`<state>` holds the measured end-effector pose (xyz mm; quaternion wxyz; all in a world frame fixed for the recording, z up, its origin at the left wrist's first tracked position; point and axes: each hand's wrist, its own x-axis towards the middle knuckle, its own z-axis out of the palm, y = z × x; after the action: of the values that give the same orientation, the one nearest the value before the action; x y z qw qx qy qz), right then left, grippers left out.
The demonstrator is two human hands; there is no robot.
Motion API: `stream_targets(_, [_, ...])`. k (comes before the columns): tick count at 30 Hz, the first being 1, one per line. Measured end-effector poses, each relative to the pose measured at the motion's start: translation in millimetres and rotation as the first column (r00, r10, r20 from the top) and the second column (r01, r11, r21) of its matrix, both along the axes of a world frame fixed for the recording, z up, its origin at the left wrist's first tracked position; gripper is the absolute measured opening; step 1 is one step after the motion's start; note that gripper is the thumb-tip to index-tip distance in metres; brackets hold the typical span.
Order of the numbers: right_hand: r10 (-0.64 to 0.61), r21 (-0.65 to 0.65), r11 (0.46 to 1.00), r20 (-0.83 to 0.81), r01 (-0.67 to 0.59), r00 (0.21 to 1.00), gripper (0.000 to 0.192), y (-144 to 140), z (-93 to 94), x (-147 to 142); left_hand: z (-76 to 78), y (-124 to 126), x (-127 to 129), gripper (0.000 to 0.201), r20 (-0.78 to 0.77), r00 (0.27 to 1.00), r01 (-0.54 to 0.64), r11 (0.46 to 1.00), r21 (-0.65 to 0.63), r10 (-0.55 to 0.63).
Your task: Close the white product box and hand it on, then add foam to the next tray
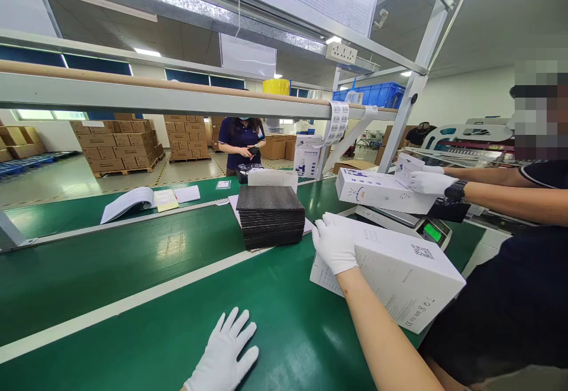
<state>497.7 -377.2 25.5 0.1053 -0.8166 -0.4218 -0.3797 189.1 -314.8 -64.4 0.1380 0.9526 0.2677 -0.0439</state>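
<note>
The right hand (335, 243), in a white glove, is gripping the near upper corner of a white carton (399, 272) that is lying tilted on the green bench top (133, 261); the fingers are curling over the carton's top edge and corner, with the palm pressing against its left end, so the carton is stretching away to the right of the fingers. The left hand (224, 352), also gloved in white, is resting flat on the green surface with its fingers spreading wide and holding nothing, well apart from the carton. Just behind the right hand a stack of black foam pads (270, 215) is sitting on the bench. To the right, a co-worker's gloved hand (428, 182) is lying on a second white carton (381, 191), which is resting above a weighing scale (428, 231) with a green display. Farther back an open booklet (133, 200) is lying on the bench, and another person (242, 142) is standing beyond it.
</note>
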Motion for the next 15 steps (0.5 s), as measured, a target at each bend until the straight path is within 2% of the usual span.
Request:
stream_targets(5, [0.007,-0.007,1.0,-0.015,-0.007,1.0,0.025,-1,-1.7,2,8.8,-3,1,0.048,-0.005,1.0,0.005,0.999,-0.034,-0.005])
stream_targets(12, [0.012,-0.023,1.0,-0.022,-0.013,1.0,0.026,0,-3.3,5,-7.0,2,-2,0.047,0.076,0.997,0.011,1.0,-0.004,-0.011])
stream_targets(15, [0.011,-0.03,1.0,-0.019,-0.011,1.0,0.027,0,-2.7,4,-7.9,2,-2,0.046,0.077,0.997,0.0,1.0,-0.008,0.001])
